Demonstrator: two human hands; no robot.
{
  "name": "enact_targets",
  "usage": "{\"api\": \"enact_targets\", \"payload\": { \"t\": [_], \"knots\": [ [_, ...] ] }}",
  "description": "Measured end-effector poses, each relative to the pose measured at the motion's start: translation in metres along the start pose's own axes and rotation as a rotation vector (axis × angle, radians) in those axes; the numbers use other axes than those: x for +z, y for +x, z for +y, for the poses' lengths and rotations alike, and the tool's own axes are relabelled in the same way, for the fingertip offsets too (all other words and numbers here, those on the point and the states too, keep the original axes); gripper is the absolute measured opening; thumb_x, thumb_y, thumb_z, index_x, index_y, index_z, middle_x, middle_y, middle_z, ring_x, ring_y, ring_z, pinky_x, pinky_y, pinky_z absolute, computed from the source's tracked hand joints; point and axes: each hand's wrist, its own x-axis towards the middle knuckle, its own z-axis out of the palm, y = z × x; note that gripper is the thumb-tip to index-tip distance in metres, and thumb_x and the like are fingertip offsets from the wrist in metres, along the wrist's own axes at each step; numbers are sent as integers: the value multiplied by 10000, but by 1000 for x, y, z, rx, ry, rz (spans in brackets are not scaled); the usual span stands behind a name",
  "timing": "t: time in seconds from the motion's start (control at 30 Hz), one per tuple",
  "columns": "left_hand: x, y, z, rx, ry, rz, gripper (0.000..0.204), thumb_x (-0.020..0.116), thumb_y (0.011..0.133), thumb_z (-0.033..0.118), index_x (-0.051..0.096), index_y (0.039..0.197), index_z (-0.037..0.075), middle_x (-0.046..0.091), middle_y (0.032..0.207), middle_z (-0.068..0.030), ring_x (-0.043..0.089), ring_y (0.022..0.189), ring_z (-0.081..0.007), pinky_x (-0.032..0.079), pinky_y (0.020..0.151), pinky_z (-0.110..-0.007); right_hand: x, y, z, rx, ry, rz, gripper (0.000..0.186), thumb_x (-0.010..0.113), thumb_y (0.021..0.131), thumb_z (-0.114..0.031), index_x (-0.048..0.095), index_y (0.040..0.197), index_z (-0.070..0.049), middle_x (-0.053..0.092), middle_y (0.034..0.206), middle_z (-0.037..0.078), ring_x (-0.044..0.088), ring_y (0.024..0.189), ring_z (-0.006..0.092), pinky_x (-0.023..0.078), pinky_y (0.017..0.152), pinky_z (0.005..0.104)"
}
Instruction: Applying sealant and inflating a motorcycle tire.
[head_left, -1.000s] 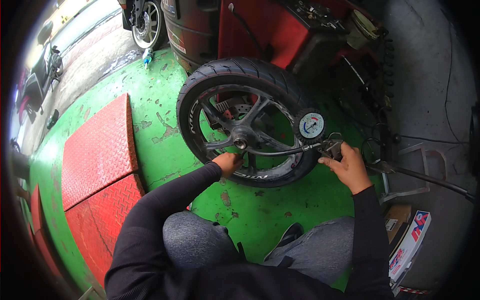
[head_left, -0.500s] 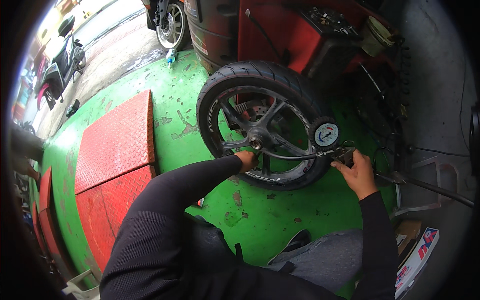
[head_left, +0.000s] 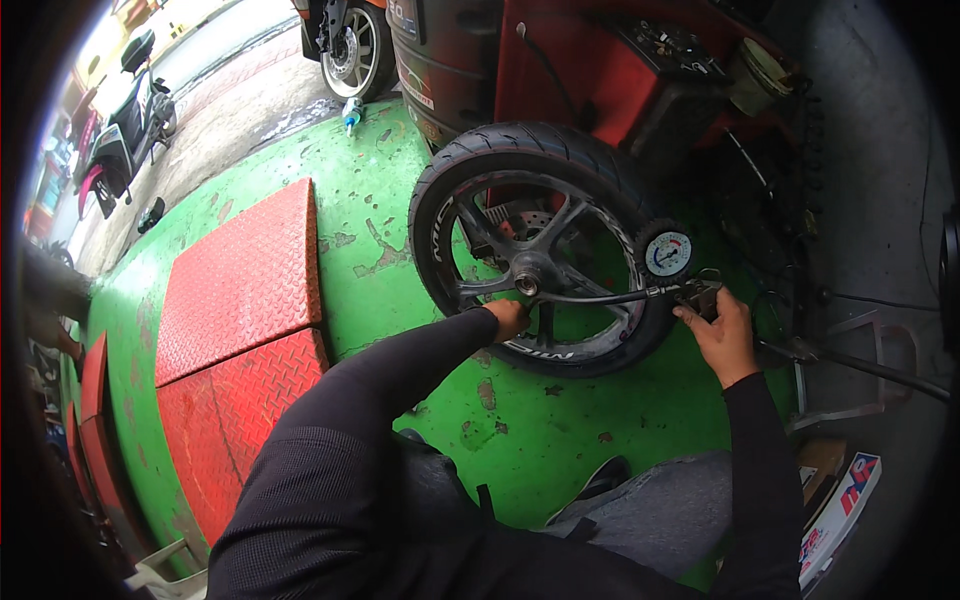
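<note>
A motorcycle wheel (head_left: pixel 440 215) with a black tyre and dark spoked rim stands upright, leaning a little, in front of me. My left hand (head_left: pixel 510 318) is closed at the wheel's lower spokes, just below the hub (head_left: pixel 527 280), on the end of a thin black air hose (head_left: pixel 600 299). Its fingertips and the hose tip are hidden. On the right, my right hand (head_left: pixel 722 335) grips a tyre inflator (head_left: pixel 697 296) by its dark handle. A round white dial gauge (head_left: pixel 668 254) with a black rubber surround sits on the inflator, close beside the tyre.
Behind the wheel are a dark drum (head_left: pixel 445 70) and a red machine (head_left: pixel 570 75). A red tread-plate ramp (head_left: pixel 240 270) lies on the green floor at left. Thicker hose (head_left: pixel 870 370), a metal frame (head_left: pixel 850 410) and boxes (head_left: pixel 840 515) are at right. Scooters (head_left: pixel 125 125) stand outside.
The whole view has shifted slightly, so the wheel and both hands appear a little further right. Both hands keep their grips on hose and inflator.
</note>
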Motion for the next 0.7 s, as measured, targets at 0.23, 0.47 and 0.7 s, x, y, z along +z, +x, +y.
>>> {"api": "enact_targets", "payload": {
  "t": [0.23, 0.47, 0.7],
  "knots": [
    [-2, 0, 2, -17, -53, 20, 414, 530, 960, 362, 708, 1030, -5, 708, 1041, -269, 676, 1023, -432, 525, 909, -499, -1, 1, 6, 68, -73, -20, 318, 862, 798, -159, 663, 972, 17, 741, 856, 131, 688, 709, 194, 505, 649, 319],
    [11, 7, -11, 81, 23, 74, 267, 540, 977, 265, 708, 1048, 70, 711, 974, -201, 698, 903, -405, 557, 789, -495, 1, 2, 5, 72, 8, -13, 291, 851, 809, -135, 664, 968, 22, 748, 867, 123, 695, 745, 175, 515, 684, 317],
    [-2, 2, 7, 8, -89, 30, 399, 533, 963, 355, 707, 1008, -1, 707, 1016, -267, 675, 1008, -434, 524, 898, -498, -1, 2, 0, 83, 43, -15, 244, 808, 833, -39, 652, 1008, 29, 745, 910, 96, 679, 821, 129, 520, 756, 286]
  ]
}}
